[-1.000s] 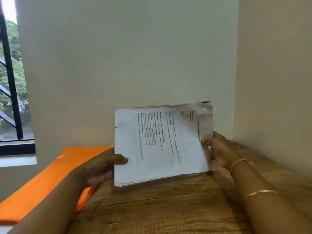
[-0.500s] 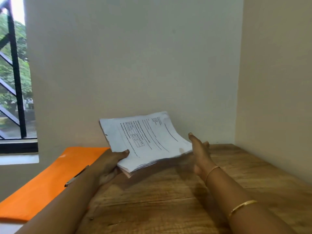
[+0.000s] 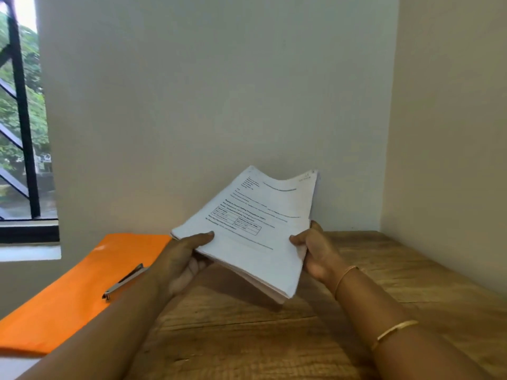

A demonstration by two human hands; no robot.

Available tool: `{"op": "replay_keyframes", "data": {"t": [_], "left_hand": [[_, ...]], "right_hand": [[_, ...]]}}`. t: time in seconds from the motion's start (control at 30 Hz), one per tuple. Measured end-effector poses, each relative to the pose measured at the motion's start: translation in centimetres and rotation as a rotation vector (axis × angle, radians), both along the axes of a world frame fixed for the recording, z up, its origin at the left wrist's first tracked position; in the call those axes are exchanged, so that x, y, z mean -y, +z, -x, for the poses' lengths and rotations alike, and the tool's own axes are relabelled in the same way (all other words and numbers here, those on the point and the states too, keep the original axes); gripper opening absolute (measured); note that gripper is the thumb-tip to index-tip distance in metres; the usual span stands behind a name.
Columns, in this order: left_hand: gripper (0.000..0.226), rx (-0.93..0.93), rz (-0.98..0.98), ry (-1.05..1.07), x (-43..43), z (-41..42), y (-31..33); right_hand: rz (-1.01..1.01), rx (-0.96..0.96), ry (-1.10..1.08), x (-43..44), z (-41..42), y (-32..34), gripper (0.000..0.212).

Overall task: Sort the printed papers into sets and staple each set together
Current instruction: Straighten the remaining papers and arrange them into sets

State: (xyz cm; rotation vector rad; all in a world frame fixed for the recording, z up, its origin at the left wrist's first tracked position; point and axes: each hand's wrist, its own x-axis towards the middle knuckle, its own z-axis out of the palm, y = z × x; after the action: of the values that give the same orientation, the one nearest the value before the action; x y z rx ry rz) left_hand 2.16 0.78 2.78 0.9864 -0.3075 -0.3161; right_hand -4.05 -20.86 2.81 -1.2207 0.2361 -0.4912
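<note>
White printed paper stack (image 3: 255, 231): our left hand (image 3: 178, 259) at 9 o'clock, right hand (image 3: 315, 249) at 3, fingers (image 3: 205, 236) curled round its edges; we'd lay it flat before sorting.

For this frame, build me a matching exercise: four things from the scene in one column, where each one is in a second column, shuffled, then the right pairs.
1. paper stack
2. orange folder
3. silver metal tool
4. gold bangles

A. on the right arm
B. resting on the folder
C. gripped by the left hand and right hand, above the wooden table
D. lying flat at far left

Pairs: 1-C, 2-D, 3-B, 4-A.
</note>
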Motion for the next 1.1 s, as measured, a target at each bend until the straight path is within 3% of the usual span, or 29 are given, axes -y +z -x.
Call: {"op": "replay_keyframes", "data": {"t": [0.13, 0.2, 0.27, 0.3, 0.37, 0.47, 0.67, 0.8, 0.9, 1.0, 1.03, 1.1], "left_hand": [[0.029, 0.075, -0.159, 0.001, -1.7, -0.9, 0.6], [0.051, 0.258, -0.535, 0.096, -1.9, -1.0, 0.4], [0.05, 0.545, -0.944, 0.207, -1.2, -0.4, -0.1], [0.044, 0.659, -1.008, 0.259, -0.6, -0.2, -0.5], [0.041, 0.781, -0.937, 0.329, 0.5, 0.2, -0.9], [0.037, 0.821, -0.814, 0.404, 1.0, -0.1, -0.9], [0.04, 0.785, -1.039, 0.398, 1.0, -1.3, -3.9], [0.05, 0.797, -1.055, 0.372, 0.8, -1.5, -3.5], [0.059, 0.721, -0.949, 0.159, -0.2, -1.2, -2.4], [0.084, 0.451, -0.731, -0.173, -1.4, -0.5, -0.8], [0.082, 0.366, -0.658, -0.266, -1.7, -0.4, -0.5], [0.055, 0.27, -0.607, -0.419, -1.9, 0.0, 0.1]], "right_hand": [[0.107, 0.024, -0.031, 0.9, 0.9, 0.5, 0.053], [0.217, 0.051, -0.058, 1.1, 1.5, 1.1, 0.053], [0.403, 0.091, -0.109, 0.8, 2.2, 1.9, 0.049], [0.507, 0.121, -0.135, 0.6, 2.6, 2.4, 0.046], [0.652, 0.202, -0.182, 0.1, 3.3, 3.4, 0.04], [0.648, 0.31, -0.203, 0.1, 3.5, 3.8, 0.035], [0.534, 0.149, -0.161, 0.5, 2.3, 0.6, 0.034], [0.538, 0.139, -0.174, 0.5, 2.2, 0.7, 0.035], [0.547, 0.098, -0.202, 0.5, 2.5, 1.4, 0.033], [0.494, -0.036, -0.19, 1.0, 2.7, 2.1, 0.027], [0.467, -0.111, -0.167, 1.2, 2.8, 2.2, 0.025], [0.414, -0.271, -0.122, 1.5, 3.0, 2.3, 0.021]]}}
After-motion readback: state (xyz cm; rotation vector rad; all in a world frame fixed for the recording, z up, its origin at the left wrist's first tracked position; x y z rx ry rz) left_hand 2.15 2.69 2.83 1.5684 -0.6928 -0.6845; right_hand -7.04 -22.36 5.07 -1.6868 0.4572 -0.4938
